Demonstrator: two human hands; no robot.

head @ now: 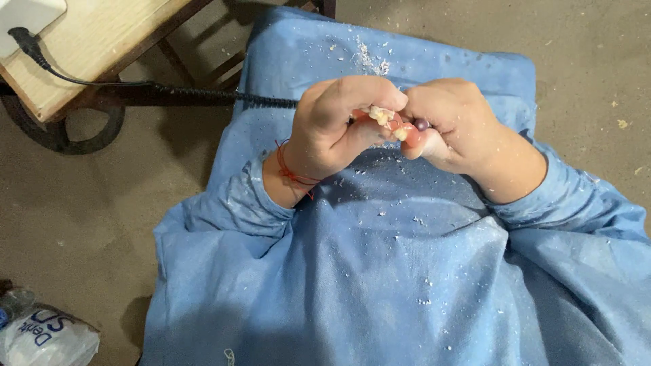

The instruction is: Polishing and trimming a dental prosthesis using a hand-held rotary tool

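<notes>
while both hands meet above a blue smock (407,271) dusted with white shavings, the left hand (339,125) pinches a pink denture (393,125) with pale teeth, and the right hand (461,125) closes around a small rotary tool whose dark burr (422,125) touches it.

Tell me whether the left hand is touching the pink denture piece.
Touching. The head view shows the left hand with fingers and thumb closed around the pink denture piece, no gap between them; the right hand grips its other end.
</notes>
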